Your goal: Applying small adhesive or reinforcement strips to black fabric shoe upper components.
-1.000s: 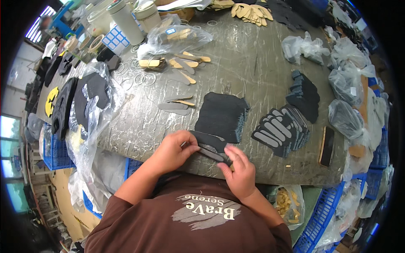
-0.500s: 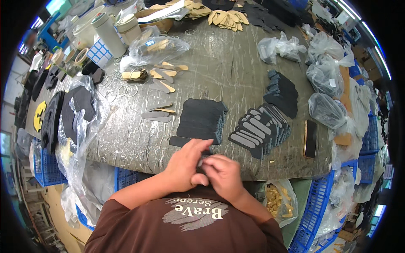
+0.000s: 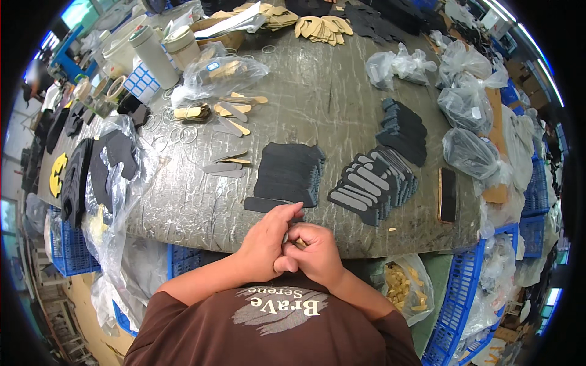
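Close together at the table's near edge, my left hand (image 3: 265,244) and my right hand (image 3: 314,251) meet in front of my shirt. The fingers of my left hand are pressed together, with a sliver of something grey beside them, mostly hidden. My right hand is curled closed, and a small tan bit (image 3: 300,243) shows among its fingers. Just beyond my fingertips lies a stack of black fabric-like pieces (image 3: 287,171), its right side stepped. One black piece (image 3: 262,204) sticks out at its near left. Loose grey rounded strips (image 3: 224,168), some tan-backed, lie left of the stack.
To the right are overlapping black pieces bearing grey strips (image 3: 366,183), another black stack (image 3: 406,131) and a phone (image 3: 447,195). Plastic bags (image 3: 469,152) line the right edge. A bag of tan scraps (image 3: 406,287) hangs below the table. Rubber bands (image 3: 183,133) and containers (image 3: 152,58) are at left.
My right hand has curled tighter and drawn in against my left, and a tan bit now shows in it. The view has shifted slightly; the stacks lie as before.
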Motion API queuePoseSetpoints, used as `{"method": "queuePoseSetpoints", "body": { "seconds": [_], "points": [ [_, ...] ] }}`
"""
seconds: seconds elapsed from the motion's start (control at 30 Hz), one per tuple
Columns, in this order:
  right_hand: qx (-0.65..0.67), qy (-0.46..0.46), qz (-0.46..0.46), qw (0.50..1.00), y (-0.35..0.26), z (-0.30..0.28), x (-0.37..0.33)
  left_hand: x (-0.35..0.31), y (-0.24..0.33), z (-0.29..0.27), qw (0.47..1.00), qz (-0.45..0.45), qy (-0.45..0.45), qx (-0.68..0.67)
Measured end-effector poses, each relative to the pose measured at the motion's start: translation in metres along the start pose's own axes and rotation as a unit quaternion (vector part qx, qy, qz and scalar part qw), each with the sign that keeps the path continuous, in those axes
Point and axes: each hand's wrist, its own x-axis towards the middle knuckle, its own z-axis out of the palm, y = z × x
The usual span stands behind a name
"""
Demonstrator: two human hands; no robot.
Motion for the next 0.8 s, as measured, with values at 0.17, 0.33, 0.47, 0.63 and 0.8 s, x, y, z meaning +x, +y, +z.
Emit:
{"method": "queuePoseSetpoints", "body": {
  "seconds": [0.17,0.33,0.47,0.63,0.8],
  "points": [
    [0.141,0.001,0.058,0.988,0.001,0.004,0.000,-0.001,0.002,0.001,0.979,-0.053,0.005,-0.199],
    [0.422,-0.030,0.109,0.900,0.013,0.001,0.002,-0.006,-0.007,0.002,0.854,-0.309,0.051,-0.414],
    [0.368,-0.053,0.107,0.922,0.011,0.000,0.001,0.002,-0.001,-0.023,0.992,-0.060,0.030,-0.112],
    [0.500,0.047,0.152,0.851,0.010,-0.004,0.003,-0.004,-0.008,-0.038,0.996,-0.026,0.047,-0.071],
    [0.484,0.163,0.048,0.859,0.027,-0.036,0.012,-0.008,-0.034,-0.054,0.892,-0.376,0.119,-0.221]
  ]
}}
